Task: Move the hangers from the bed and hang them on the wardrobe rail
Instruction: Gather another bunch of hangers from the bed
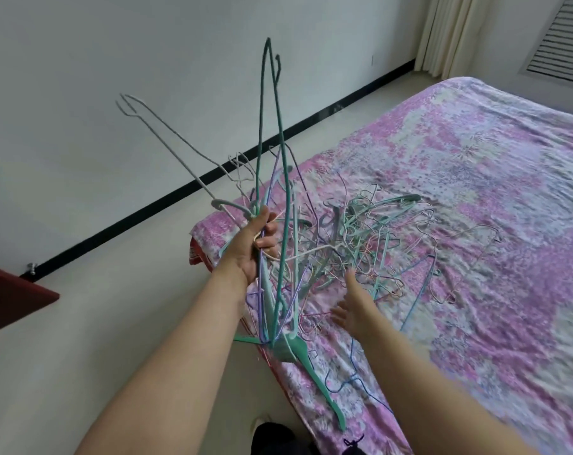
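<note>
From the head camera, looking down over the bed (pixel 475 224) with its pink flowered cover: the left hand (pixel 257 244) is up, fingers curled tight round a bundle of hangers (pixel 278 205) — teal, lilac and white ones gathered at about their necks, arms fanning high toward the wall and down past the wrist. Gripping them there looks deliberate; the hooks sit bunched by the fist, which should make them easier to slip onto a rail together.

The right hand (pixel 352 310) is stretched out low over the cover, fingers straight and spread wide, holding nothing — reaching, I'd say, for the tangled pile of hangers (pixel 377 244) lying on the bed just beyond its fingertips. A few loose wire ones trail off toward the near edge of the mattress.

So the task is early: most hangers are on the bed, only one handful lifted. The wardrobe rail is not in view; a dark red panel corner (pixel 12 297) shows at the left edge, and I can't tell what it belongs to. That pile looks knotted — pulling one may drag several.
</note>
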A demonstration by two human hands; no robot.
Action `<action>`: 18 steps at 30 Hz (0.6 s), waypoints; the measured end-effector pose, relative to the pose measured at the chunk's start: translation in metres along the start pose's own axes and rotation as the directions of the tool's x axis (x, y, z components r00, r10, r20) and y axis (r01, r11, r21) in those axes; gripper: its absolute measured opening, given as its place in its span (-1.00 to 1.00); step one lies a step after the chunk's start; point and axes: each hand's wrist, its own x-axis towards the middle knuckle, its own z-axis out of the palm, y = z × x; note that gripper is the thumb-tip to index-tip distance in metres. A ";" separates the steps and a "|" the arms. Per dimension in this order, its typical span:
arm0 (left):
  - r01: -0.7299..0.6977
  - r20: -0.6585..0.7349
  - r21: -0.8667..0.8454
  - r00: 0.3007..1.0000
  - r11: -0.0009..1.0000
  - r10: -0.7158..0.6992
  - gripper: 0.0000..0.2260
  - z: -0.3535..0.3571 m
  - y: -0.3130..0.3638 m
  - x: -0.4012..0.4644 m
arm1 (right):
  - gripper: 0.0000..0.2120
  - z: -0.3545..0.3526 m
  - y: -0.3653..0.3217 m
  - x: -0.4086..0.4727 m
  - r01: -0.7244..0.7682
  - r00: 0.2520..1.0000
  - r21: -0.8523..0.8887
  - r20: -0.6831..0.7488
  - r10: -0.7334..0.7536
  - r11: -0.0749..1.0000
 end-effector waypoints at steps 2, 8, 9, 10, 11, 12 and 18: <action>-0.034 0.058 -0.037 0.998 0.999 0.036 -0.88 0.004 0.016 -0.003 | -0.20 0.009 0.001 0.004 0.030 0.999 0.072 0.036 -0.032 0.997; -0.076 0.116 -0.058 0.990 0.995 0.082 -0.81 0.006 0.050 -0.023 | -0.58 0.020 -0.029 0.011 0.261 0.955 0.005 -0.148 -0.258 0.965; -0.071 0.119 -0.054 0.990 0.996 0.077 -0.81 0.005 0.051 -0.027 | -0.55 0.021 -0.035 0.015 0.278 0.946 -0.013 -0.168 -0.276 0.961; -0.066 0.118 -0.053 0.990 0.996 0.072 -0.81 0.003 0.052 -0.031 | -0.51 0.021 -0.039 0.018 0.276 0.944 -0.028 -0.180 -0.277 0.961; -0.063 0.114 -0.051 0.991 0.997 0.068 -0.81 0.001 0.053 -0.034 | -0.46 0.021 -0.043 0.020 0.271 0.943 -0.048 -0.189 -0.275 0.961; -0.059 0.112 -0.045 0.992 0.997 0.063 -0.80 -0.001 0.053 -0.038 | -0.38 0.022 -0.046 0.021 0.262 0.942 -0.080 -0.194 -0.272 0.962; 0.031 0.205 -0.043 0.979 0.999 -0.021 -0.72 -0.013 0.062 -0.061 | -0.51 0.035 -0.047 0.024 0.305 0.937 -0.042 -0.165 -0.308 0.951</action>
